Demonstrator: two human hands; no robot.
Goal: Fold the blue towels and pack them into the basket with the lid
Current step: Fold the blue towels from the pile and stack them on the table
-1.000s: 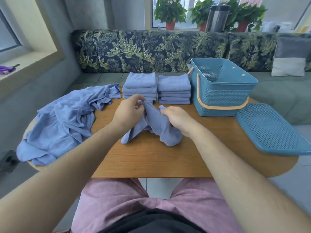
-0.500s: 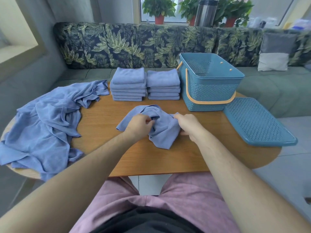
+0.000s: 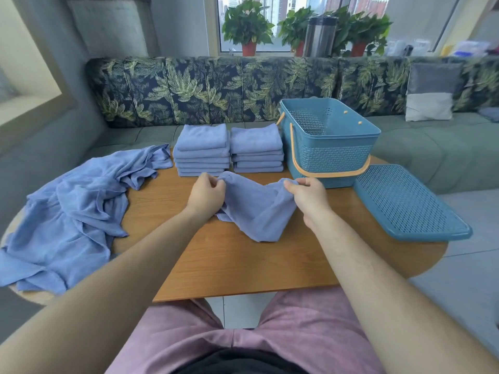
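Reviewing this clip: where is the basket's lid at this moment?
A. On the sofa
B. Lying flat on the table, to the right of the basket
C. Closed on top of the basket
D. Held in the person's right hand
B: the lid lies flat on the table, right of the open basket, while the left hand and right hand both hold the towel.

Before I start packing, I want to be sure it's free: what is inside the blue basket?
Inside the blue basket only perforated walls show; no towel rises above its rim. The near wall hides most of the floor, so anything lying flat there cannot be seen.
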